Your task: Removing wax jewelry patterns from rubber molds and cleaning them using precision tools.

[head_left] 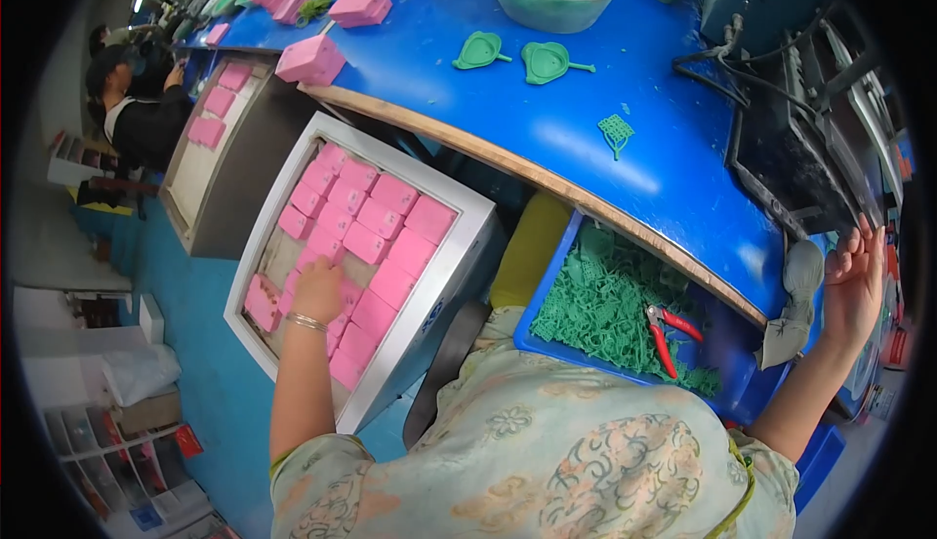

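Observation:
On my left, a tray with a white frame [478, 209] carries several rows of pink blocks [393, 193], some with small marks on top. My left hand [320, 290], a bangle at its wrist, reaches down among them. Its fingers are bent together on a pink block; the tips are partly hidden. At the far right my right hand [855, 280] is raised beside a black machine [805, 119]. Its fingers are stretched upward, and the tips are at the machine's panel edge. It seems to hold nothing.
A blue bin [539, 319] holds green scraps [600, 295] and red-handled cutters [668, 336]. On the blue table [439, 61] are green pieces [547, 63], stacked pink blocks [312, 59] and a clear bowl [551, 14] of green pieces. A person [142, 110] sits at far left.

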`<state>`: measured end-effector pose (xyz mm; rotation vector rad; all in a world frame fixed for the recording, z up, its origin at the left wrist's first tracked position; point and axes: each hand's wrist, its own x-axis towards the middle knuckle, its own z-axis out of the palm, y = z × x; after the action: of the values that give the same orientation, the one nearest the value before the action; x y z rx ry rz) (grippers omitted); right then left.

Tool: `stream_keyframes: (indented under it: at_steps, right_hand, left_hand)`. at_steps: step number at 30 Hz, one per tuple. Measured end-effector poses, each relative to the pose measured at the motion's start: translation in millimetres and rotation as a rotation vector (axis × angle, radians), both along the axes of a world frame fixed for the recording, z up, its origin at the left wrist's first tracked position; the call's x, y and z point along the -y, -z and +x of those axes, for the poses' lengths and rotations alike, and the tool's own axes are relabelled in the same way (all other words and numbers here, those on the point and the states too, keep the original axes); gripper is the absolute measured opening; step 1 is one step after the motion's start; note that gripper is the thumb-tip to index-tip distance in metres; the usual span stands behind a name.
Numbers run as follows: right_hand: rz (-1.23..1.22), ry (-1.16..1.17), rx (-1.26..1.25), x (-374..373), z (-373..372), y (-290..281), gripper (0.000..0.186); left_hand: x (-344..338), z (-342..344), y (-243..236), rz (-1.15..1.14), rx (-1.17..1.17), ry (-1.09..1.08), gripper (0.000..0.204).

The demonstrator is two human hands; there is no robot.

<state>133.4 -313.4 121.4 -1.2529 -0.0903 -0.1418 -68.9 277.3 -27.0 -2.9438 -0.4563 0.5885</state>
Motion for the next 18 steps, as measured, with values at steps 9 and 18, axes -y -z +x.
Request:
stream_keyframes:
  at_steps: [9, 18]
  right_hand:
    - [-0.231, -0.165, -0.002, -39.9, -55.4, 2.7, 0.023]
    - [-0.236, -0.757, 0.054, -132.5, -72.8, 35.1, 0.036]
  left_hand:
    - [37.3, 26.0, -56.7, -0.259, 0.358, -0.151, 0.043]
    - [239.3, 105.8, -132.9, -1.681, 0.512, -0.018, 0.053]
